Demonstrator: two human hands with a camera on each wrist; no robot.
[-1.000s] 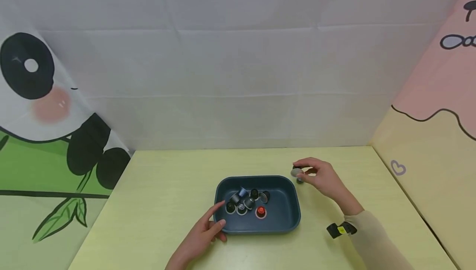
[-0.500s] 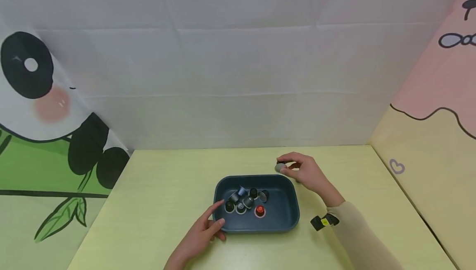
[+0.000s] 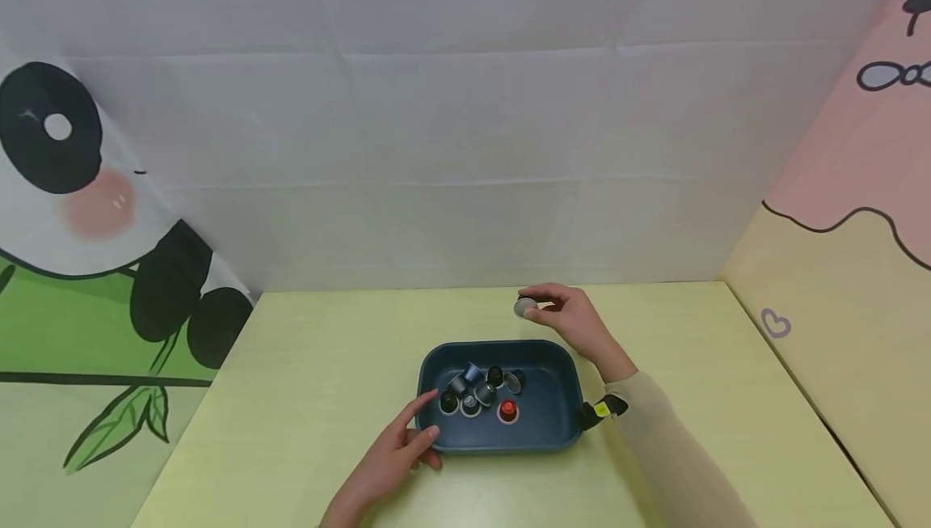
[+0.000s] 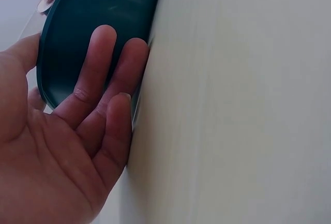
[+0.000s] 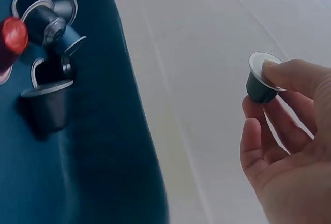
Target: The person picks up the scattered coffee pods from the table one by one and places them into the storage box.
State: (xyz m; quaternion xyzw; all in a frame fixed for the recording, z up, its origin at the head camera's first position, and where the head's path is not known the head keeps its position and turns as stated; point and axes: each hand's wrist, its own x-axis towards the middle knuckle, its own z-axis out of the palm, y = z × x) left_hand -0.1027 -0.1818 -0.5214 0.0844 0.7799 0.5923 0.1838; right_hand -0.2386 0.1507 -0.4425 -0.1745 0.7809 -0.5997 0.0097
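In the head view my right hand (image 3: 567, 319) pinches a coffee capsule (image 3: 524, 307) just beyond the tray's far edge. The right wrist view shows this capsule (image 5: 262, 81) with a dark green body and pale lid, its lid under the thumb and its base against the fingers. My left hand (image 3: 393, 455) grips the near left corner of the dark blue tray (image 3: 553, 431), thumb and index finger over the rim. In the left wrist view the other fingers (image 4: 98, 63) lie along the tray's outer wall. Several capsules (image 3: 486, 394) sit mostly in the tray's left half.
Among the tray's capsules, a red one (image 3: 508, 410) stands apart to the right of the cluster. The pale yellow table (image 3: 327, 366) meets a white cloth backdrop (image 3: 465, 229) behind, with printed panels at both sides. A black band (image 3: 602, 412) circles the right wrist.
My right hand has carried the capsule leftward and away from me, from right of the tray to beyond its far edge. The left hand and tray stay put.
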